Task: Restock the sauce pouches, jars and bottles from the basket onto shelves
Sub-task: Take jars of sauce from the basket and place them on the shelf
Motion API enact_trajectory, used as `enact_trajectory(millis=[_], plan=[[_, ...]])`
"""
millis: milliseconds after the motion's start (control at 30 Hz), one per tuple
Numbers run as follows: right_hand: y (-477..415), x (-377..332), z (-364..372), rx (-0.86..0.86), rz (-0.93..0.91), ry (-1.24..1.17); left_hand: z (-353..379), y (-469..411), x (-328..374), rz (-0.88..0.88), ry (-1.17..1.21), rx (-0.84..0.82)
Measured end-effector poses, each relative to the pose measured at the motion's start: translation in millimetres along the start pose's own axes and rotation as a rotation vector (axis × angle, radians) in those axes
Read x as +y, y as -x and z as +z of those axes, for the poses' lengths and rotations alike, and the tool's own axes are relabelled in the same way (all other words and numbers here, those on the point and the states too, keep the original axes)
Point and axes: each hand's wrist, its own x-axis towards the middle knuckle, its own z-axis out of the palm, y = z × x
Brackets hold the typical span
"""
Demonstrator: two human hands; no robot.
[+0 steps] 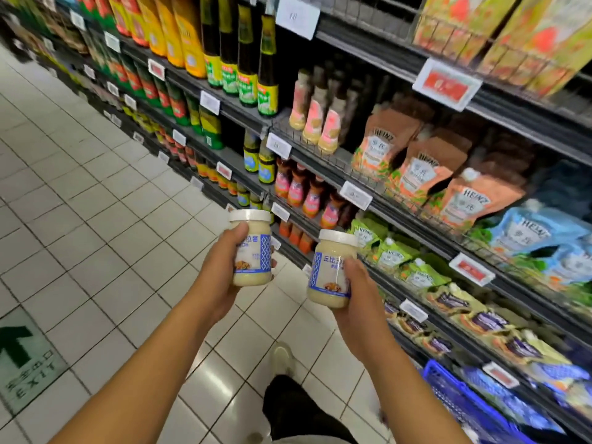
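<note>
Looking forward and down from head height, facing along a supermarket aisle at a slant. Taking in the pale square-tiled floor (pixel 105 193) on the left and the dark metal shelves (pixel 416 233) climbing the right side. Sitting close above the bare forearms, framing the left hand (pixel 221 277) and right hand (pixel 357 302) near the centre, gripping a white-capped jar of pale sauce (pixel 251 254) and a second white-capped jar (pixel 331 274). Catching a blue plastic basket (pixel 448 398) at the lower right and a pale shoe (pixel 282 357) straight below. Serving as the single, wide-angle view.
</note>
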Motion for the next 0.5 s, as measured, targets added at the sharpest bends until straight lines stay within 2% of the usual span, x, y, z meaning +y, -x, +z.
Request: enact_trajectory(millis=[233,500], plan=[[-83.6,-85.3,33.3,-0.161,-0.122,0.054,40.8,-73.6,86.7,0.105,-0.02,-0.025],[-137.6,-171.2,79.5,-0.237,-0.301,0.083,81.1,-126.3,173.6,0.267,0.009,-0.102]])
